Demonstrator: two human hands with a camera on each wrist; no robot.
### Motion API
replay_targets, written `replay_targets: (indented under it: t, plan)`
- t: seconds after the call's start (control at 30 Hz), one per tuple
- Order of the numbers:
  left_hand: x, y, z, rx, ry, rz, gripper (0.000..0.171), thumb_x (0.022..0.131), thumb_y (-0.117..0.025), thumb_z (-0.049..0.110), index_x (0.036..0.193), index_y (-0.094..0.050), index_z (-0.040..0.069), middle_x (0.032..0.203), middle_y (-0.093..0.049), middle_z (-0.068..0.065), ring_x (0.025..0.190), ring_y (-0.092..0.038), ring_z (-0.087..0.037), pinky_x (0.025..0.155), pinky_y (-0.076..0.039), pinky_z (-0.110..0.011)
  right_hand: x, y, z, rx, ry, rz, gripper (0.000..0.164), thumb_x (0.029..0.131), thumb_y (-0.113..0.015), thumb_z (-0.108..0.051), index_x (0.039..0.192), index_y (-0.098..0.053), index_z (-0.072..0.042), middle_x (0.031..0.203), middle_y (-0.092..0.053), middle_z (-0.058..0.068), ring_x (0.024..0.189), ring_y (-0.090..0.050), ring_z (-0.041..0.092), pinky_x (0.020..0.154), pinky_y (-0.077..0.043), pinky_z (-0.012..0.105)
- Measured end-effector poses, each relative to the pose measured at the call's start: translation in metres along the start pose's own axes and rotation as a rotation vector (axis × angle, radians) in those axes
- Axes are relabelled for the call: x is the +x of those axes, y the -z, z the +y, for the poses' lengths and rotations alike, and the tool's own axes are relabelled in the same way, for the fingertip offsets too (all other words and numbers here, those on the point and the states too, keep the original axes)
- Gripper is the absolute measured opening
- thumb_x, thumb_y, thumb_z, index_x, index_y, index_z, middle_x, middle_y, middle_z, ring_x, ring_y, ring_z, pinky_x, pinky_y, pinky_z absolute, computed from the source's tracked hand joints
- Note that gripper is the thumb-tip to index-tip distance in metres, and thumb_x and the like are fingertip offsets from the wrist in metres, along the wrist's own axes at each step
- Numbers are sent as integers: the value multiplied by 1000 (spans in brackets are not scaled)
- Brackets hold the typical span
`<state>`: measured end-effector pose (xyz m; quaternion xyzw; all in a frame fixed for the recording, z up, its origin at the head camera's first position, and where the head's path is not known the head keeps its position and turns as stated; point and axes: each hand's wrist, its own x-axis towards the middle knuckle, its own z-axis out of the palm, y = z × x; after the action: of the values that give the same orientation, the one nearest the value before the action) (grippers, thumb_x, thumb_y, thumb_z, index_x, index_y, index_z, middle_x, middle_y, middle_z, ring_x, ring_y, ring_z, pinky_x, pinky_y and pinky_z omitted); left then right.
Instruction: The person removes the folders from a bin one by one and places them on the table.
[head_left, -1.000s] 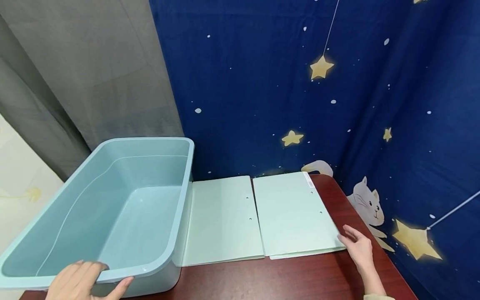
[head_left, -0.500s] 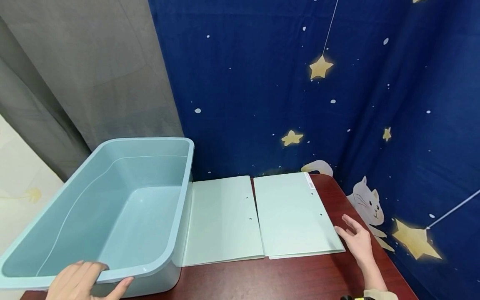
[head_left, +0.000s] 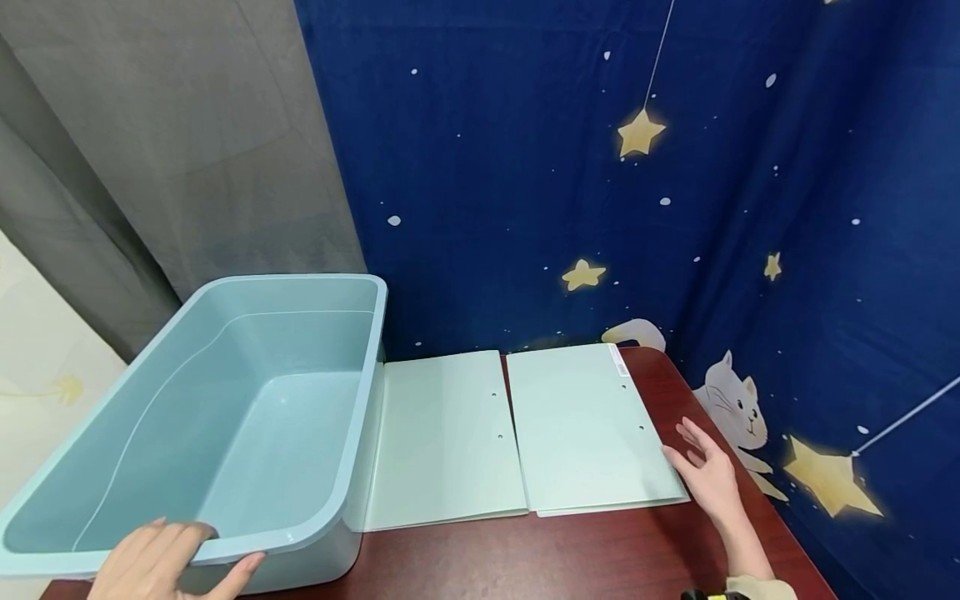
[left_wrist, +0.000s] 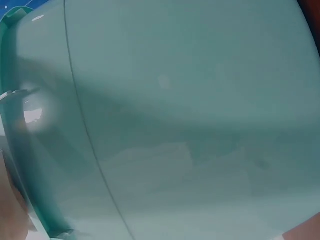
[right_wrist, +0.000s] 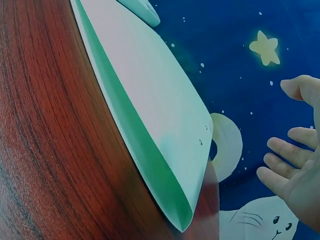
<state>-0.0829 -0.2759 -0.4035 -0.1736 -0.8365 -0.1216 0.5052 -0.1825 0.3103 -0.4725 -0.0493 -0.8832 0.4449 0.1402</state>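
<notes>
My left hand [head_left: 153,562] grips the near rim of a pale blue plastic tub [head_left: 356,433], fingers over the inside and thumb outside. The tub's outer wall [left_wrist: 200,100] fills the left wrist view. Two pale green folders lie side by side right of the tub: a left folder [head_left: 446,442] and a right folder [head_left: 588,433] with a small label at its far corner. My right hand [head_left: 708,479] hovers at the right folder's near right edge, fingers spread and holding nothing. In the right wrist view, the right folder [right_wrist: 155,95] gapes slightly along its near edge.
Everything stands on a reddish-brown wooden table [head_left: 480,562], whose right edge runs just beyond my right hand. A dark blue curtain [head_left: 487,167] with stars and a cat hangs right behind the table, beside a grey curtain [head_left: 187,125].
My right hand has shifted slightly up and left, away from the right folder's near corner, and its fingers have spread. The left hand, tub and folders look unmoved.
</notes>
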Motion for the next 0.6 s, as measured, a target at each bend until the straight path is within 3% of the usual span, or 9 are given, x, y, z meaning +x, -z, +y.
replay_targets:
  t: [0.2,0.4,0.53,0.6]
  plan:
    - [2,3,2,10,12,3,62,70,-54,70,52,-53,10,44,-44,2,40,-26,-7,39,-23,-24,0,-1,-3,-26,17,-12,64,86,-63,-26,137,-35,-1,130,-46,23,120,-41,32,86,-33,5]
    - [5,4,5,19,18,19,67,66,-56,71,57,-59,5,50,-52,-5,40,-35,-17,42,-29,-28,0,-2,-5,-28,31,-17,63,85,-63,-26,137,-36,-1,130,-46,23,120,-40,32,82,-29,0]
    - [10,4,12,39,43,-8,72,66,-53,74,63,-62,2,57,-57,-9,44,-44,-25,49,-33,-33,0,-3,-6,-33,36,-19,63,85,-64,-26,136,-37,-1,130,-46,22,120,-40,31,89,-34,9]
    - [13,4,16,28,44,-21,75,67,-51,74,66,-64,0,62,-60,-12,50,-49,-29,59,-37,-31,0,-4,-6,-39,39,-19,62,85,-64,-26,136,-37,-2,129,-47,22,119,-41,31,90,-35,11]
